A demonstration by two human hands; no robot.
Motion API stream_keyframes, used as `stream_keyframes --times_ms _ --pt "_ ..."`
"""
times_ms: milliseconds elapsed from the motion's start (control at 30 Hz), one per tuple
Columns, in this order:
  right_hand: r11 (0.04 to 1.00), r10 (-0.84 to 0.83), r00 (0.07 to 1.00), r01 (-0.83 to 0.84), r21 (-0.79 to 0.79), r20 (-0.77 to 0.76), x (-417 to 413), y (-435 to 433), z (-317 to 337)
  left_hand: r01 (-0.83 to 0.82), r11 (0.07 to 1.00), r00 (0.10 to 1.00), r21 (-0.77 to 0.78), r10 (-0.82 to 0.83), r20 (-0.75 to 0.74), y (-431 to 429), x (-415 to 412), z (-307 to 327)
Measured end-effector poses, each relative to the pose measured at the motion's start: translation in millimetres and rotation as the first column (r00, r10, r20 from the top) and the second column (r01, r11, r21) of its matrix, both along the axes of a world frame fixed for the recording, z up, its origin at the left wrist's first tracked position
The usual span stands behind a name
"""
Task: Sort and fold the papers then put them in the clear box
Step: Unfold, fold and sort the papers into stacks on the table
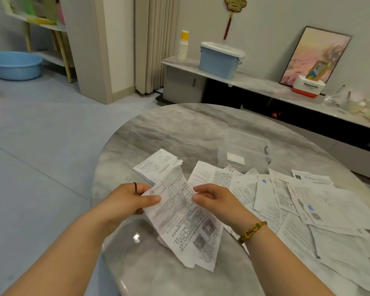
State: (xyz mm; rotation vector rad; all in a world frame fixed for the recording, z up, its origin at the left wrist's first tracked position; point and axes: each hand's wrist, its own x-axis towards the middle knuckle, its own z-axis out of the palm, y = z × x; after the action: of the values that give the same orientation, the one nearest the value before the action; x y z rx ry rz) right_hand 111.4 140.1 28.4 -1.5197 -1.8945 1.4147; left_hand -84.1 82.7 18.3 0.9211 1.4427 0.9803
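Round table (pixel 179 129) fills the view, with loose papers (pixel 308 206) fanned across its right side. The clear box (pixel 244 150) sits just behind them, something white inside. One printed sheet (pixel 179 214) is held up: left hand (pixel 128 199) pinches its left edge, right hand (pixel 214 199) pinches the right.

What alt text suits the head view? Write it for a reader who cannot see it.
Seen from above, a left hand and a right hand pinch a creased printed sheet over a round grey marble table. Loose papers spread to the right, and a clear box holding one white piece stands behind them.
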Motion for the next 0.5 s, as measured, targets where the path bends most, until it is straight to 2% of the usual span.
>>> stream_keyframes --times_ms 133,267,333,500 --pt "0.992 -0.109 0.983 0.099 -0.076 -0.146 31 -25 8 0.059 0.997 0.97 0.048 -0.069 0.234 -10 15 16" --pt "0.996 -0.047 0.98 0.032 -0.082 -0.193 48 -47 14 0.091 0.995 0.943 0.049 -0.102 0.316 -15 34 20" --pt "0.994 -0.093 0.969 0.079 -0.07 -0.23 56 -54 13 0.101 0.994 0.949 0.027 -0.105 0.298 -16 44 20" --pt "0.957 -0.29 0.913 0.275 -0.092 -0.288 76 -63 2 0.324 0.943 0.94 -0.072 -0.312 0.138 -22 63 9"
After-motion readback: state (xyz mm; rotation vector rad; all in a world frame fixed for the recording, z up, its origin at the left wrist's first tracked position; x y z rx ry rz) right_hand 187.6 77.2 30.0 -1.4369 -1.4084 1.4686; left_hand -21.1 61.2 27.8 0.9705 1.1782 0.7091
